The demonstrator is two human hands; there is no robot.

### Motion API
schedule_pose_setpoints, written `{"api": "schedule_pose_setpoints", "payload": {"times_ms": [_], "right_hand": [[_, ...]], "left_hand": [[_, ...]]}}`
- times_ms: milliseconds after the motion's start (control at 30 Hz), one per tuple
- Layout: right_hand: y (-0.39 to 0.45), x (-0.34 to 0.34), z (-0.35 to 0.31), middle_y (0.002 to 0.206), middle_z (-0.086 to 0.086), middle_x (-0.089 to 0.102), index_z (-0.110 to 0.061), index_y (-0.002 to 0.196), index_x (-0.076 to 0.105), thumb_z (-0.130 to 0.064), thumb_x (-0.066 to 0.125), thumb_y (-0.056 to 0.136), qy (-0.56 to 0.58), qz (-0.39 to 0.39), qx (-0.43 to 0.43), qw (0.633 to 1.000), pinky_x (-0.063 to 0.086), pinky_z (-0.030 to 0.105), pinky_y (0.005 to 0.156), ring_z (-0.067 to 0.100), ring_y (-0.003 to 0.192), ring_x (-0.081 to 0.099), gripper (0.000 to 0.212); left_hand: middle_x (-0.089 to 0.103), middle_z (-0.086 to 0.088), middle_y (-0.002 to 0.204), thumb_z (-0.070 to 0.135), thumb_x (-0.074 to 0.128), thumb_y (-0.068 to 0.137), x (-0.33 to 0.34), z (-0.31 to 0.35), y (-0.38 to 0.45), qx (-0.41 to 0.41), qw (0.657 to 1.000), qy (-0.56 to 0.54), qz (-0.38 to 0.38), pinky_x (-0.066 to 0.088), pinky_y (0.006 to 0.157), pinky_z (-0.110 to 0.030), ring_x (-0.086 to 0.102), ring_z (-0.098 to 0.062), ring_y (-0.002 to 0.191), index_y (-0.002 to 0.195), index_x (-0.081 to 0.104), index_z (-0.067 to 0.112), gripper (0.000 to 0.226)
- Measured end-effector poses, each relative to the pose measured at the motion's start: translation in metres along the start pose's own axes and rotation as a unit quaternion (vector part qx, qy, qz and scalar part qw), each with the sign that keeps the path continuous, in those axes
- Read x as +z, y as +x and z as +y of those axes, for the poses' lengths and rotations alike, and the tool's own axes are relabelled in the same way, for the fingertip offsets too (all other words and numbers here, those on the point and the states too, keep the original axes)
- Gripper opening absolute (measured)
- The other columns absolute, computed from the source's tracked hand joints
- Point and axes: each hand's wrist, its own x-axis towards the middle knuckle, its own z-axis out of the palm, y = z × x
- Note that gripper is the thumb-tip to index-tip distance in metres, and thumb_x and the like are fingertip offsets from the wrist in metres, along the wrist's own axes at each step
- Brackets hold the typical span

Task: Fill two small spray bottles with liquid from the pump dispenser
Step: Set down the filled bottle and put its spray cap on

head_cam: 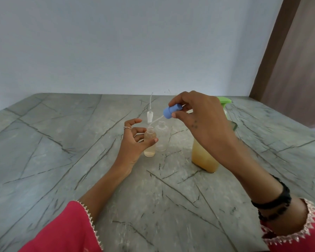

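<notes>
Two small clear bottles stand uncapped at the table's middle. The nearer bottle [150,142] holds pale yellowish liquid, and my left hand [135,140] grips it with thumb and fingers. Just behind it the second bottle [161,137] looks empty. My right hand [198,113] pinches a blue spray cap [171,110] above the bottles, its thin tube slanting down to the nearer bottle's mouth. A white spray head [149,116] with its tube pointing up stands behind the bottles. The pump dispenser [205,160], with amber liquid and a green top [225,100], is partly hidden behind my right forearm.
The grey marble table [80,160] stretches wide to the left and towards me. A pale wall [135,42] rises behind its far edge, and a brown door frame [276,51] stands at the far right.
</notes>
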Motion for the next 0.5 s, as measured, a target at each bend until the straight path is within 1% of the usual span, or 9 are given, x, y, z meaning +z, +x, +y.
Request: {"api": "schedule_pose_setpoints", "payload": {"times_ms": [100,200,233,367,467,500], "right_hand": [[0.005,0.003,-0.005,0.097,0.003,0.066,-0.014,0.101,0.069,-0.008,0.061,0.087,-0.008,-0.025,-0.002,1.0,0.042,0.026,0.077,0.017,0.089,0.06,0.017],[0.009,0.0,-0.011,0.104,0.003,0.066,-0.015,0.108,0.068,-0.009,0.058,0.09,-0.04,-0.053,-0.013,0.998,0.041,0.027,0.082,0.017,0.096,0.059,0.022],[0.012,-0.002,-0.013,0.107,0.003,0.066,-0.015,0.11,0.067,-0.009,0.056,0.09,-0.054,-0.06,-0.019,0.997,0.04,0.024,0.081,0.017,0.099,0.058,0.023],[0.022,0.0,-0.014,0.121,0.002,0.062,-0.015,0.122,0.062,-0.011,0.05,0.095,-0.103,-0.107,-0.023,0.989,0.03,0.018,0.068,0.016,0.109,0.056,0.03],[0.025,0.016,-0.008,0.122,0.002,0.062,-0.014,0.126,0.059,-0.012,0.05,0.095,-0.09,-0.107,-0.02,0.99,0.033,0.01,0.066,0.017,0.109,0.057,0.033],[0.025,0.022,-0.005,0.12,0.003,0.063,-0.014,0.126,0.058,-0.012,0.051,0.094,-0.078,-0.101,-0.017,0.992,0.035,0.011,0.068,0.018,0.107,0.058,0.033]], "left_hand": [[0.06,0.003,0.101,0.011,0.078,0.07,0.0,0.0,0.0,-0.005,1.0,-0.008,0.008,0.05,0.067,-0.008,0.062,-0.008,0.091,0.115,0.038,0.028,0.062],[0.06,0.001,0.1,0.009,0.078,0.07,0.0,0.001,0.0,-0.004,1.0,-0.017,0.007,0.05,0.068,-0.008,0.063,-0.01,0.091,0.114,0.039,0.028,0.062],[0.06,0.002,0.099,0.008,0.078,0.07,0.0,0.001,0.0,-0.003,1.0,-0.018,0.006,0.05,0.067,-0.008,0.063,-0.01,0.09,0.114,0.039,0.028,0.062],[0.059,0.002,0.098,0.007,0.078,0.07,0.001,0.001,0.0,-0.01,1.0,-0.025,0.008,0.049,0.065,-0.007,0.063,-0.009,0.089,0.115,0.04,0.024,0.061],[0.059,0.0,0.101,0.007,0.078,0.069,0.0,0.001,-0.001,-0.021,0.999,-0.029,0.007,0.05,0.066,-0.008,0.063,-0.009,0.088,0.113,0.044,0.02,0.057],[0.059,-0.001,0.102,0.006,0.078,0.068,0.0,0.001,-0.001,-0.024,0.999,-0.03,0.006,0.05,0.067,-0.009,0.063,-0.009,0.088,0.112,0.046,0.019,0.055]]}}
